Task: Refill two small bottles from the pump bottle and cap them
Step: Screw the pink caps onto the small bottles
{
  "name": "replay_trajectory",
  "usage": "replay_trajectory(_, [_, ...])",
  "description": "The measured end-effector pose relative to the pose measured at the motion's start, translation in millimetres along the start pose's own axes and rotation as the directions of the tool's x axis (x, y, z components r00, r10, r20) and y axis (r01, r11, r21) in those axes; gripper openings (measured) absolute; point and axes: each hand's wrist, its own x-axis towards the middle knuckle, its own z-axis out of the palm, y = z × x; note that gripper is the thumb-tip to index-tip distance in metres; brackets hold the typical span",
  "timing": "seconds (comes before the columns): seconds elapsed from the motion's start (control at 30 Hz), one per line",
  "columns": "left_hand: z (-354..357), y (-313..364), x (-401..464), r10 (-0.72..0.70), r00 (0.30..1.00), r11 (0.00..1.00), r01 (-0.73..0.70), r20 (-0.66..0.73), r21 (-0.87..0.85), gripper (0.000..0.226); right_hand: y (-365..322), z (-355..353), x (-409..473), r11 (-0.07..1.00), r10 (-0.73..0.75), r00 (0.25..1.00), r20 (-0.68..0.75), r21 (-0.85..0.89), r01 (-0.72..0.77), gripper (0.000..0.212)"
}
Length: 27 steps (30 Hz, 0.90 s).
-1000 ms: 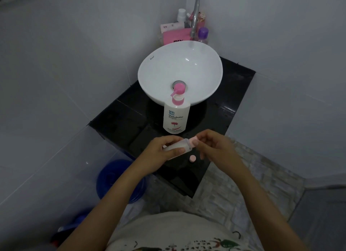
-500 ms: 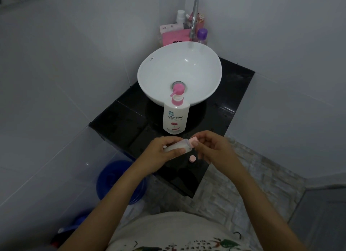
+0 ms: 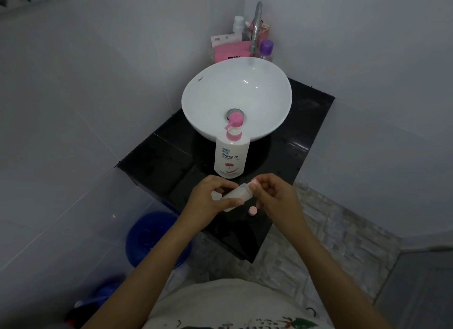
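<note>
A white pump bottle [image 3: 231,157] with a pink pump head stands upright on the black counter [image 3: 157,161], just in front of the basin. My left hand [image 3: 208,201] holds a small translucent bottle [image 3: 239,192] lying nearly sideways over the counter's front part. My right hand [image 3: 272,193] pinches the pink cap [image 3: 253,182] at that bottle's mouth end. A second small white bottle [image 3: 216,195] peeks out behind my left fingers. A loose pink cap [image 3: 252,211] lies on the counter under my hands.
A white round basin [image 3: 203,95] sits at the back of the counter under a metal tap [image 3: 256,29]. Pink boxes and small bottles [image 3: 266,47] crowd the corner behind it. A blue bucket [image 3: 147,240] stands on the floor at the left.
Almost nothing has moved: my hands stay together on the small bottle, with the right fingers shifting slightly at the cap.
</note>
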Motion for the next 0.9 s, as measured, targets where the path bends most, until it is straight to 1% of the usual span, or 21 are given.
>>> replay_trajectory(0.07, [-2.6, -2.7, -0.4, 0.001, 0.998, 1.0, -0.002, -0.064, -0.014, 0.038, 7.3, 2.5, 3.7, 0.985, -0.06, 0.998, -0.007, -0.163, 0.058, 0.006])
replay_trajectory(0.1, [-4.7, -3.8, -1.2, -0.004, 0.996, 0.999, 0.001, -0.093, -0.032, 0.036, 12.4, 4.5, 6.8, 0.965, -0.087, 0.996, 0.006, -0.25, 0.086, 0.009])
replay_trajectory(0.17, [-9.5, -6.7, -3.7, -0.028, 0.991, 0.998, 0.021, -0.128, -0.062, 0.03, 23.9, 9.8, 14.4, 0.922, -0.107, 0.993, 0.053, -0.367, 0.119, 0.013])
replay_trajectory(0.27, [-16.0, -15.7, -7.0, -0.065, 0.984, 0.997, 0.056, -0.165, -0.055, 0.023, 39.3, 19.8, 25.2, 0.862, -0.061, 0.986, 0.158, -0.489, 0.131, 0.017])
replay_trajectory(0.4, [-19.1, -34.4, -8.3, -0.093, 0.979, 0.995, 0.087, -0.18, -0.041, 0.022, 52.7, 33.7, 34.1, 0.734, -0.022, 0.961, 0.277, -0.648, 0.204, 0.025])
replay_trajectory(0.5, [-16.2, -53.6, -4.6, -0.111, 0.978, 0.994, 0.109, -0.177, -0.018, 0.026, 59.9, 39.2, 35.0, 0.693, -0.004, 0.951, 0.309, -0.685, 0.226, 0.025])
replay_trajectory(0.6, [-11.0, -71.7, 3.4, -0.119, 0.978, 0.992, 0.125, -0.17, 0.029, 0.036, 65.4, 40.1, 34.5, 0.721, 0.014, 0.958, 0.286, -0.666, 0.188, 0.025])
replay_trajectory(0.77, [0.5, -88.4, 20.9, -0.128, 0.985, 0.984, 0.141, -0.119, 0.107, 0.056, 67.4, 32.7, 35.1, 0.759, 0.065, 0.966, 0.249, -0.641, 0.114, 0.04])
replay_trajectory(0.83, [4.2, -92.4, 27.4, -0.136, 0.985, 0.977, 0.151, -0.102, 0.148, 0.059, 68.3, 27.9, 33.4, 0.754, 0.072, 0.969, 0.236, -0.649, 0.102, 0.043])
replay_trajectory(0.9, [7.2, -94.7, 32.7, -0.137, 0.987, 0.972, 0.15, -0.079, 0.183, 0.058, 70.9, 23.0, 31.6, 0.728, 0.075, 0.974, 0.214, -0.679, 0.093, 0.045])
